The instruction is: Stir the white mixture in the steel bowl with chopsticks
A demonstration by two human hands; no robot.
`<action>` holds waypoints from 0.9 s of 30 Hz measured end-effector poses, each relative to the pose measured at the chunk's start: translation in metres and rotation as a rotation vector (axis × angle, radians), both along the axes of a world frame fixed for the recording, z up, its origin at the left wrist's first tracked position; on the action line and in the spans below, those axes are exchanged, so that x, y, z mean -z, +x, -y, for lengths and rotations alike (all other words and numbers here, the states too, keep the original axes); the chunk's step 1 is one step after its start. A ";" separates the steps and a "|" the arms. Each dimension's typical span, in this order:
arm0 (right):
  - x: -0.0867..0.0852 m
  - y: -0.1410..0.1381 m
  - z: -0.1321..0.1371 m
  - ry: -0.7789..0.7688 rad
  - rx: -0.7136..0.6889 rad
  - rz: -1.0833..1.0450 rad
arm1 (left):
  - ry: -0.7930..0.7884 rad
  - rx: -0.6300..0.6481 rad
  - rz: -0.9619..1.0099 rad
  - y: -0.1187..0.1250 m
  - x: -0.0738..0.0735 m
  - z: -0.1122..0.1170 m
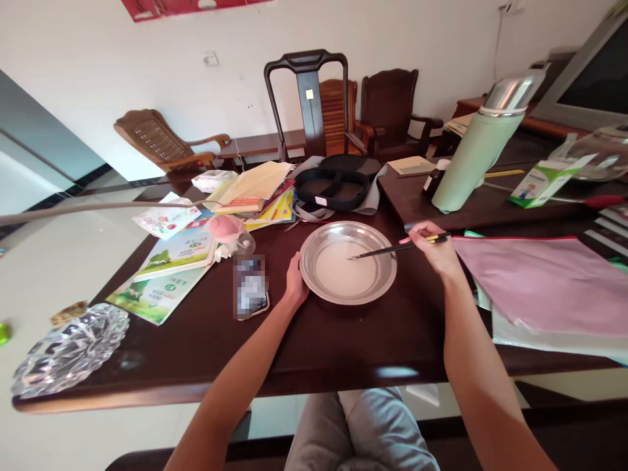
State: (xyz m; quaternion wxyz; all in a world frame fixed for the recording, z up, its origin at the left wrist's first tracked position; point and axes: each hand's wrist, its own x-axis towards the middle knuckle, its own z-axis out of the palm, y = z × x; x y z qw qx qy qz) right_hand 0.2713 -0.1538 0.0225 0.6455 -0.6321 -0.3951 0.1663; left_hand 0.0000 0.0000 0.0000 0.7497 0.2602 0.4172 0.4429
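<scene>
A round, shallow metal basin rests on the dark wooden table near its front. My left hand grips the basin's left rim, with some fingers hidden behind the side. To the right of the basin, my right hand is closed around a slim black stick with yellow marks near its back end. The stick slants left over the rim, and its thin, pale tip is above or on the basin's pale floor. Whether it is one stick or two held together, I cannot tell.
Left of the basin lie a phone, booklets and a glass dish. Behind it are stacked papers and a black case. Rightward are a green thermos and a pink cloth-like sheet.
</scene>
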 end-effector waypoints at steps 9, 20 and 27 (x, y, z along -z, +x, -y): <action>0.002 -0.011 -0.008 -0.019 -0.065 -0.036 | 0.001 -0.011 0.010 0.000 -0.001 0.000; 0.000 -0.016 -0.009 0.016 -0.073 -0.050 | -0.015 -0.015 0.007 0.000 -0.002 0.000; 0.004 0.009 0.001 0.076 0.067 -0.043 | 0.001 -0.010 0.004 0.000 -0.002 0.001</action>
